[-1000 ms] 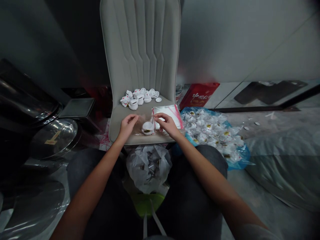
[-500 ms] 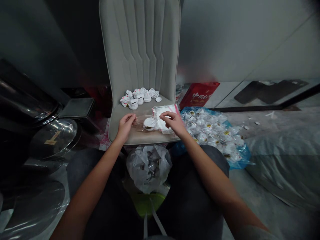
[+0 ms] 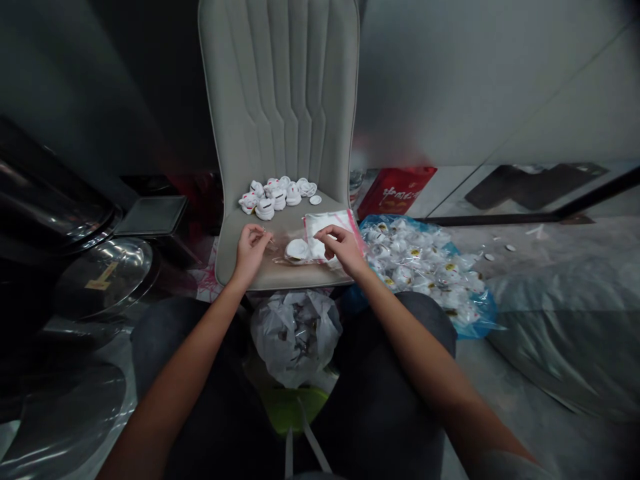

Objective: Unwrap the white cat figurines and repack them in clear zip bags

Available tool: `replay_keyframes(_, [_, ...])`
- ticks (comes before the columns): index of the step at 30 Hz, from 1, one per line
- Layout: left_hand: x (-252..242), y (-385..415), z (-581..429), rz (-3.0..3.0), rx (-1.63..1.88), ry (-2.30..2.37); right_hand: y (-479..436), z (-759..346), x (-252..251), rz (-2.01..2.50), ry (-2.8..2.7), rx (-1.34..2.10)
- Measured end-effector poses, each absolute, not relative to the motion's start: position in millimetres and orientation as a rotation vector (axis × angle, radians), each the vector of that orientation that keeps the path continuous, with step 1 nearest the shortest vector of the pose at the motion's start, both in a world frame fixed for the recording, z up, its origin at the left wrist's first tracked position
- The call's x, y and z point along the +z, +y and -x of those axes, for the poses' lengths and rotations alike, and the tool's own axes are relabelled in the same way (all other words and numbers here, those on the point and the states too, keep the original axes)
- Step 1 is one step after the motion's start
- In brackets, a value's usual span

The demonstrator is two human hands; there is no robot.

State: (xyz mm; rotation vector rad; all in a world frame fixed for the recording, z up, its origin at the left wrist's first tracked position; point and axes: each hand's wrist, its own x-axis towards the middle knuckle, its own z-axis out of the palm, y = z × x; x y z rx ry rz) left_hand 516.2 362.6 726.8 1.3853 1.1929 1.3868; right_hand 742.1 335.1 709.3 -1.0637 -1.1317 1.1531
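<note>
Left hand (image 3: 251, 253) pinches thin clear plastic wrap (image 3: 280, 252) beside a white rounded ornament (image 3: 297, 251) on a beige upholstered chair seat (image 3: 295, 277); right hand (image 3: 343, 250), half-open, curves over a folded white packet (image 3: 325, 223).

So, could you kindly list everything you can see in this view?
Upholstered chair: one, beige, straight ahead.
Figurines: about a dozen, white with red marks, at the back of the seat.
Lone figurine: one, white, front of the seat.
Clear plastic bag: one, transparent, under the lone figurine.
Packet: one, white with pink edge, on the seat.
Blue bag: one, full of wrapped white items, floor at right.
Box: one, red, behind the blue bag.
White plastic bag: one, between the knees.
Left hand: one, fingers pinched beside the lone figurine.
Right hand: one, over the packet.
</note>
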Motion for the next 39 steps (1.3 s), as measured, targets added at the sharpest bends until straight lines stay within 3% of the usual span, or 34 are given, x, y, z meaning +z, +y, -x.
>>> replay_keyframes(24, [734,357,-513,-1.465,1.432,1.240,341,-734,707,1.048,-1.111,1.019])
replay_keyframes(39, [742,362,-502,-1.550,1.246,1.268,336,-748,711,1.186,-1.332,0.963])
